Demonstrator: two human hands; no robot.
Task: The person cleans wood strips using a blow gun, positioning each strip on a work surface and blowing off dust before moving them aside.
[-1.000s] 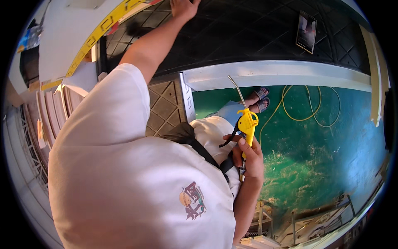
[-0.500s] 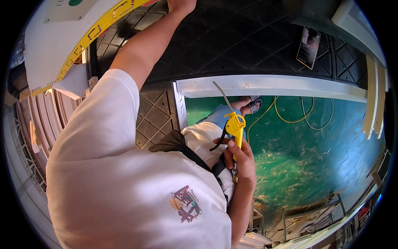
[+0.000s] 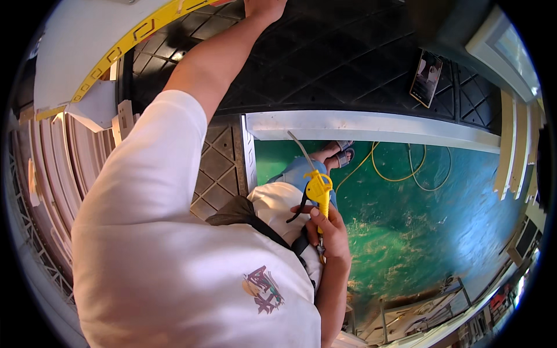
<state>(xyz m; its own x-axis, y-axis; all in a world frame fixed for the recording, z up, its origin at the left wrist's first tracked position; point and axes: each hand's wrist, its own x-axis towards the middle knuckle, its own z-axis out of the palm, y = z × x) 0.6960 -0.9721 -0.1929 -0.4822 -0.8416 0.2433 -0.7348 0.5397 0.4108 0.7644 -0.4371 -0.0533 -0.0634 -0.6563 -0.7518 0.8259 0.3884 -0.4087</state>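
Note:
My right hand (image 3: 331, 231) is wrapped round the handle of a yellow air blow gun (image 3: 319, 188). The gun's black lever hangs on its left side, near my fingers, and its thin metal nozzle tilts up and to the left. A metal hose fitting shows below my grip. My left arm stretches away over a black surface with a criss-cross groove pattern (image 3: 325, 64). Only part of my left hand (image 3: 264, 8) shows at the top edge; its fingers are out of the picture.
A phone (image 3: 426, 79) lies on the black surface at the right. A white beam (image 3: 371, 129) edges that surface. On the green floor (image 3: 400, 226) lies a looped yellow hose (image 3: 400, 178). A white machine housing with a yellow strip (image 3: 110, 58) stands at the left, pale boards (image 3: 506, 151) at the right.
The whole view has shifted a little. My left hand has moved slightly to the right over the black surface. The blow gun stays in my right hand.

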